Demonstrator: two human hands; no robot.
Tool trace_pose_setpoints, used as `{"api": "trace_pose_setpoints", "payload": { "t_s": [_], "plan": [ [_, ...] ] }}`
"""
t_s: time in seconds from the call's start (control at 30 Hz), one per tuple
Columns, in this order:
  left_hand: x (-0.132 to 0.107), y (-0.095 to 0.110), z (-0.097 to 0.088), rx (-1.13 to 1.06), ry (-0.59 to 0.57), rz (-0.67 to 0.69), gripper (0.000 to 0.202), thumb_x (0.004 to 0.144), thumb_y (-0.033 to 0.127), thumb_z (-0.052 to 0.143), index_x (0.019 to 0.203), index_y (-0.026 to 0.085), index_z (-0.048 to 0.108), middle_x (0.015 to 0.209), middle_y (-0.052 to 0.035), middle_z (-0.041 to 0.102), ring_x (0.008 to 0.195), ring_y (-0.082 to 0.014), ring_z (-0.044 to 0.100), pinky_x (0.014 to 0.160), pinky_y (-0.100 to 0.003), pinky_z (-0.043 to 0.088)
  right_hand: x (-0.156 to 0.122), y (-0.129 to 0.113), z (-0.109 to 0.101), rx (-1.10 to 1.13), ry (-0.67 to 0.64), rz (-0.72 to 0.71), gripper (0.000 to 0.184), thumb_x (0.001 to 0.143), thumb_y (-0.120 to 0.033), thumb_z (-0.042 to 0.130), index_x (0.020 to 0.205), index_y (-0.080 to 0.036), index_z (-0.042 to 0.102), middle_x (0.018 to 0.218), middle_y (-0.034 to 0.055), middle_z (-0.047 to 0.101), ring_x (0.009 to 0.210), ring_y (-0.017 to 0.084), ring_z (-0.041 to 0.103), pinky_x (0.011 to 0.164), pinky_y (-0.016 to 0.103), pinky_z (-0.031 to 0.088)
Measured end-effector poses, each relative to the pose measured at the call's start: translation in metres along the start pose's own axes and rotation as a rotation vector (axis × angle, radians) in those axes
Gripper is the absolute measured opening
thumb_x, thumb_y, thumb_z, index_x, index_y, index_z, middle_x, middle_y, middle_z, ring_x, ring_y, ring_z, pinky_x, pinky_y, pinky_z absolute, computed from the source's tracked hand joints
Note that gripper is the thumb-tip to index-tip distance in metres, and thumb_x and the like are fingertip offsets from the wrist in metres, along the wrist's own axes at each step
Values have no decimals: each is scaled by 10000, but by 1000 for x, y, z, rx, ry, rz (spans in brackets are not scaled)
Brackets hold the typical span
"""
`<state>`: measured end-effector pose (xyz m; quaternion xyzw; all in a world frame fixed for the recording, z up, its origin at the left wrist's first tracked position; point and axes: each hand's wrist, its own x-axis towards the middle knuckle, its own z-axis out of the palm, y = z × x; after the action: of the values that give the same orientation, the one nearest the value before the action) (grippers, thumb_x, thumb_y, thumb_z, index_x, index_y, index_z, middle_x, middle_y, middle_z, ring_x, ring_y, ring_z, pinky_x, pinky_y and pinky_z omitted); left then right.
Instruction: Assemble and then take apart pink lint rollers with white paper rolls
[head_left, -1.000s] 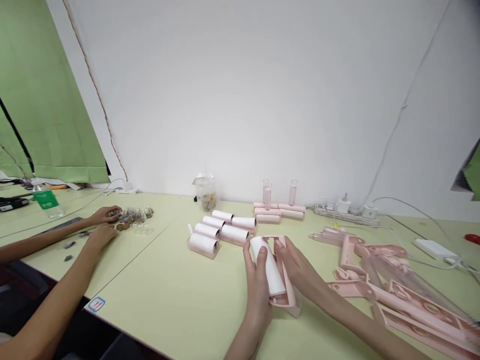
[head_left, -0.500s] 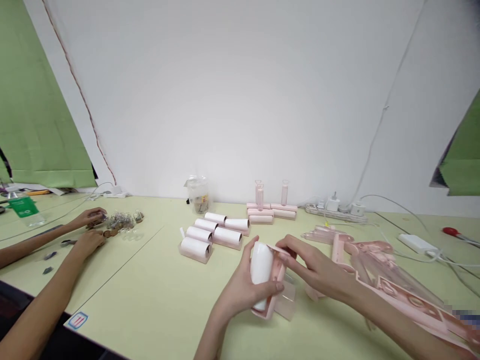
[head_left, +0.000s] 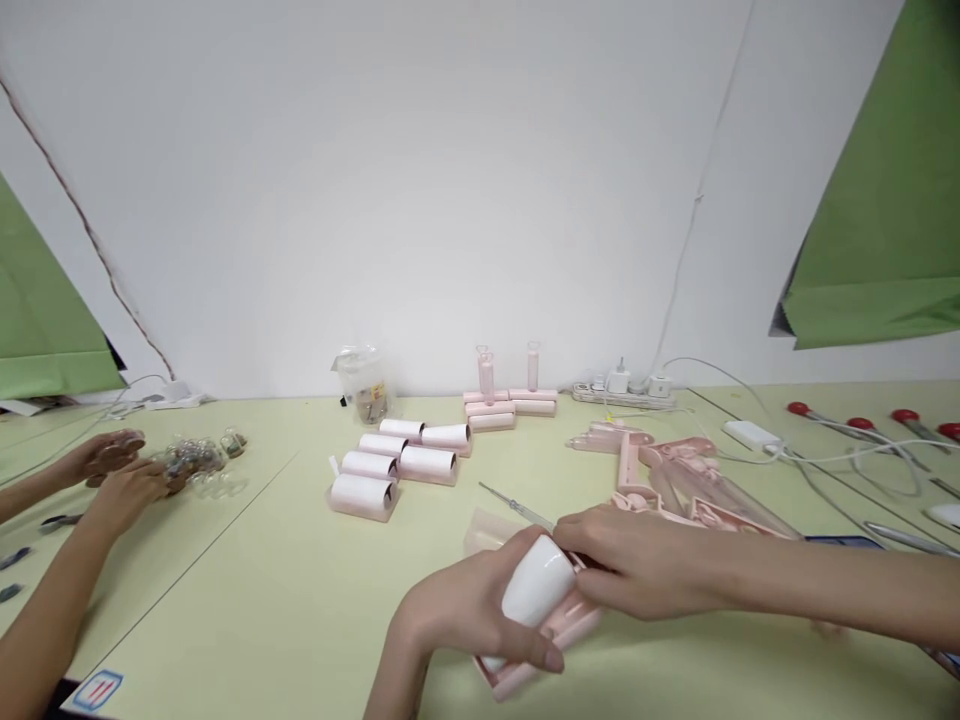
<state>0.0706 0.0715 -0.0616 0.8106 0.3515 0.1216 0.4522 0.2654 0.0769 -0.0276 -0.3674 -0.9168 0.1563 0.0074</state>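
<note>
A big white wall (head_left: pixel 450 200) stands at the back, and below it is the long, pale yellow tabletop (head_left: pixel 262 570). On the right side lies a messy heap of pink parts (head_left: pixel 631 465). They are piled on each other, maybe so they are easy to reach. Left of the middle, white rolls (head_left: pixel 362 491) sit close together in two rows, each on a pink base. The rows look neat, perhaps to keep them out of the way.

Near the front, between the two hands, is a pink case (head_left: pixel 571 622), tilted. A shiny white roll (head_left: pixel 538 582) lies along it. They seem to be held together so that the roll does not slip.

The left hand (head_left: pixel 466 608) is wrapped tight around the roll and the case, with its thumb across the front. The right hand (head_left: pixel 637 560) has bent fingers close together at the far end of the case. I cannot tell if they pinch something, because that spot is hidden.

The smallest thing here is a thin screwdriver (head_left: pixel 516 506), just past the hands. Its back end is by the right fingers, and I cannot tell if they touch it.
</note>
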Motion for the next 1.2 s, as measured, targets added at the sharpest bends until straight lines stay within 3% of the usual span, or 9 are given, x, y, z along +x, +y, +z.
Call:
{"api": "trace_pose_setpoints", "payload": {
  "t_s": [0.53, 0.63, 0.73, 0.8, 0.87, 0.97, 1.03, 1.13, 1.2],
  "plan": [
    [3, -2, -1, -81, -109, 64, 714, 577, 346, 689, 1223, 287, 391, 1133, 15, 526, 989, -229, 493, 820, -294, 391, 0, 11, 5, 217, -119, 67, 169, 745, -159, 391, 767, -166, 558, 723, 21, 566, 630, 142, 510, 503, 217, 319],
    [1, -7, -4, -44, -95, 70, 716, 581, 339, 681, 1232, 291, 388, 1151, 8, 529, 996, -236, 503, 842, -315, 393, -4, 12, -7, 235, -209, 104, 163, 754, -253, 460, 852, -182, 570, 770, 21, 581, 656, 160, 522, 512, 230, 326],
    [1, -16, -6, 9, 32, 7, 855, 544, 321, 707, 1295, 290, 298, 1220, -29, 479, 1045, -261, 473, 872, -346, 383, -10, 21, -12, 323, -271, 179, 427, 746, -450, 522, 1101, -216, 495, 908, 42, 591, 741, 197, 550, 581, 266, 375],
    [3, -20, -4, -14, 169, -17, 918, 552, 306, 701, 1328, 292, 211, 1240, -51, 450, 1033, -258, 476, 849, -352, 402, -10, 28, -3, 498, -170, 169, 542, 756, -509, 506, 1207, -226, 403, 989, 55, 578, 834, 208, 554, 671, 292, 407],
    [7, -20, 1, -75, 267, 29, 831, 587, 271, 673, 1306, 286, 258, 1185, -44, 485, 972, -228, 504, 800, -321, 428, -6, 33, 16, 730, -13, 109, 502, 774, -511, 495, 1171, -210, 433, 1013, 60, 573, 908, 210, 542, 745, 306, 418],
    [14, -15, 9, -128, 304, 111, 553, 629, 212, 620, 1158, 232, 463, 1002, -15, 563, 838, -176, 532, 709, -260, 443, 4, 34, 46, 982, 209, 49, 408, 764, -498, 528, 1014, -175, 548, 973, 63, 591, 932, 224, 537, 796, 324, 423],
    [16, -13, 12, -145, 305, 108, 478, 663, 207, 586, 1131, 218, 487, 954, -13, 571, 797, -162, 536, 671, -248, 444, 9, 31, 57, 1035, 321, 42, 384, 753, -486, 551, 964, -166, 580, 926, 59, 607, 913, 230, 544, 801, 336, 428],
    [13, -18, 6, -184, 333, 101, 805, 634, 263, 651, 1319, 259, 227, 1139, -48, 503, 974, -200, 504, 795, -291, 429, 15, 28, 51, 1017, 441, 72, 368, 762, -481, 541, 942, -164, 590, 892, 55, 615, 893, 234, 550, 787, 346, 438],
    [8, -28, -3, -177, 368, 138, 1013, 598, 288, 690, 1358, 268, 20, 1271, -65, 396, 1133, -220, 398, 930, -328, 344, 19, 30, 39, 988, 546, 93, 380, 761, -484, 539, 980, -174, 563, 921, 59, 607, 913, 232, 544, 789, 346, 443]
  ]
}}
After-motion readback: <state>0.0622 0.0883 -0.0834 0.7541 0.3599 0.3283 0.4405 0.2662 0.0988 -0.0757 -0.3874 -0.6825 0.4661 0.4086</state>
